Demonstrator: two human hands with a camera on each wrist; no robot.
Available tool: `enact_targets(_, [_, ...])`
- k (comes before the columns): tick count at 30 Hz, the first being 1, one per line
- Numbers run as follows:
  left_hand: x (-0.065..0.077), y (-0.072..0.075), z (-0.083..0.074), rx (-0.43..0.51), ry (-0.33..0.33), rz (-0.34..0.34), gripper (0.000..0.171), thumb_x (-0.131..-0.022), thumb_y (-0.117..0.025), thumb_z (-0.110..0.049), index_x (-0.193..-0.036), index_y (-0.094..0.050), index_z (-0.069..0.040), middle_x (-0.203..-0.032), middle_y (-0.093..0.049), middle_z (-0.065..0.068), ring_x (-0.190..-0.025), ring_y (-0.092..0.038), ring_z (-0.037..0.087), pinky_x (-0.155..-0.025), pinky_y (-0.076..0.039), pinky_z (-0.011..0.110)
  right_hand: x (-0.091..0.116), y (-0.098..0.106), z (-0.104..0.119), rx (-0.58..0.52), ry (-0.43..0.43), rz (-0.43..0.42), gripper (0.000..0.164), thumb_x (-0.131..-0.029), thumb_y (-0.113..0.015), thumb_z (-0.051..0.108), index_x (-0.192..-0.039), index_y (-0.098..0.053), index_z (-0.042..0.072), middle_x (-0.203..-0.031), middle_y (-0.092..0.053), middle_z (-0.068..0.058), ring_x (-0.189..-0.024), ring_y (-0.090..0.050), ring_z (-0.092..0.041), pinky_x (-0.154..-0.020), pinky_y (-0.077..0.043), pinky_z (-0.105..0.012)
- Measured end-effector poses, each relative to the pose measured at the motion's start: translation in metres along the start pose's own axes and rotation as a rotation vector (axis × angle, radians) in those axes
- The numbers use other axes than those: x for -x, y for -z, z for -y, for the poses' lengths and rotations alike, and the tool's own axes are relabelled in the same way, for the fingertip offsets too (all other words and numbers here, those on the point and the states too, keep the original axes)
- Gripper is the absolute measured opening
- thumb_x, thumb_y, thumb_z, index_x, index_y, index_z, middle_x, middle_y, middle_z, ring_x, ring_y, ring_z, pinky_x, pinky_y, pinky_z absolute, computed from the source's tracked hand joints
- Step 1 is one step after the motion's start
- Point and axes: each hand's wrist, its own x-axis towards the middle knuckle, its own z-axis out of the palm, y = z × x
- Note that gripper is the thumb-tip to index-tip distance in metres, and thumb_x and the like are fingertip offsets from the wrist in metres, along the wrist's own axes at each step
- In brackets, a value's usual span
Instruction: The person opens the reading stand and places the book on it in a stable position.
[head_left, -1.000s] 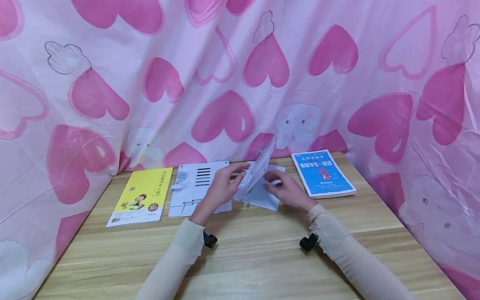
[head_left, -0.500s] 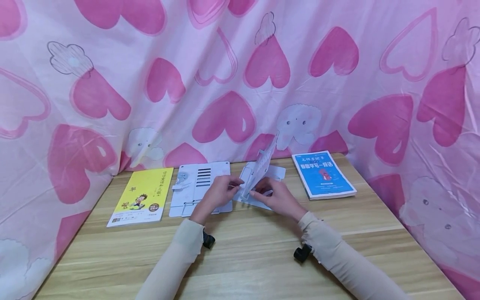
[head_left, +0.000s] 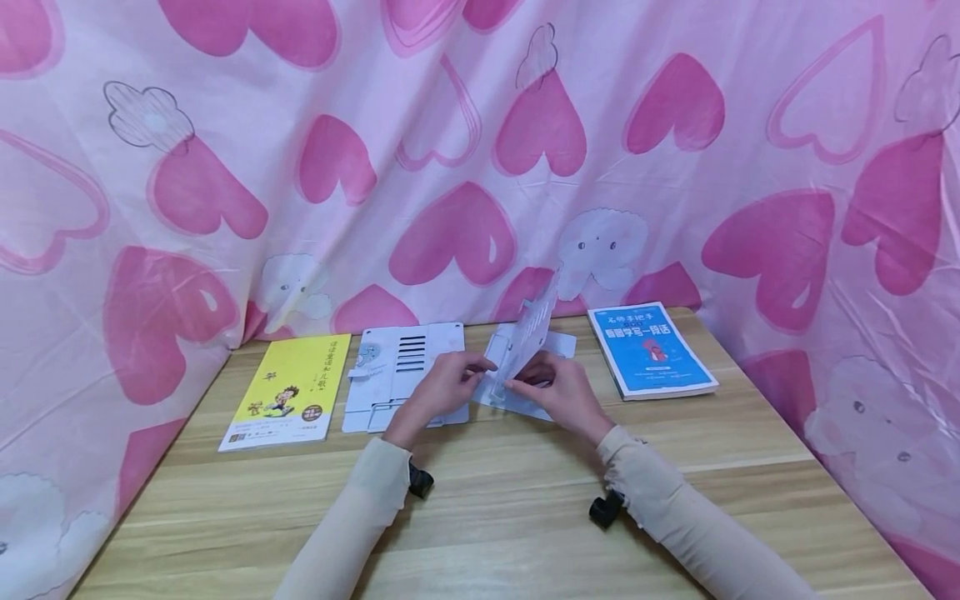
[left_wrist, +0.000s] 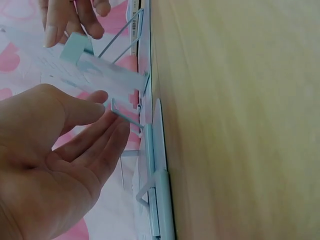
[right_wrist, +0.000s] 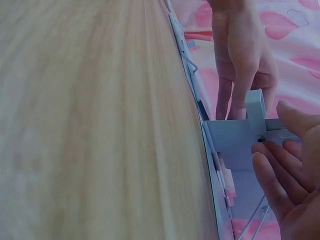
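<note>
A pale metal book stand [head_left: 535, 329] is unfolded at mid-table, its panel tilted up from a flat base plate [head_left: 562, 343]. Left of it my left hand [head_left: 450, 383] has loosely bent fingers. In the left wrist view its fingertips come close to a bent wire support [left_wrist: 120, 112]; contact is unclear. My right hand [head_left: 562, 387] holds the panel's lower edge from the right, with the thumb on one side and fingers on the other, beside a square clip [right_wrist: 256, 111]. In the head view some fingertips are hidden by the panel.
Another folded stand [head_left: 378, 346] with slots lies flat to the left. Beyond it is a yellow book [head_left: 300, 367]. At the right lies a blue book [head_left: 648, 346]. A pink heart-patterned curtain [head_left: 420, 125] rises behind the wooden table [head_left: 510, 517].
My left hand has dropped from the panel's side toward the base. My right hand has shifted left and down to the panel's lower edge. The stand stays nearly in place.
</note>
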Motion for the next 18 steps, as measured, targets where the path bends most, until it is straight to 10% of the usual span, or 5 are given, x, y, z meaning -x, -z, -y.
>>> enact_targets(18, [0.002,-0.007,-0.007,0.053,-0.059,0.071,0.034,-0.104,-0.055,0.002,-0.122,-0.08,-0.01,-0.131,-0.075,0.003,-0.123,-0.069,0.019,-0.107,-0.061,0.04,0.013,0.021,-0.008,-0.025,-0.124,-0.024,0.039,-0.092,-0.088,0.04,-0.117,-0.078,0.011,-0.108,-0.083,-0.005,-0.1,-0.081,-0.02,-0.088,-0.068,-0.034])
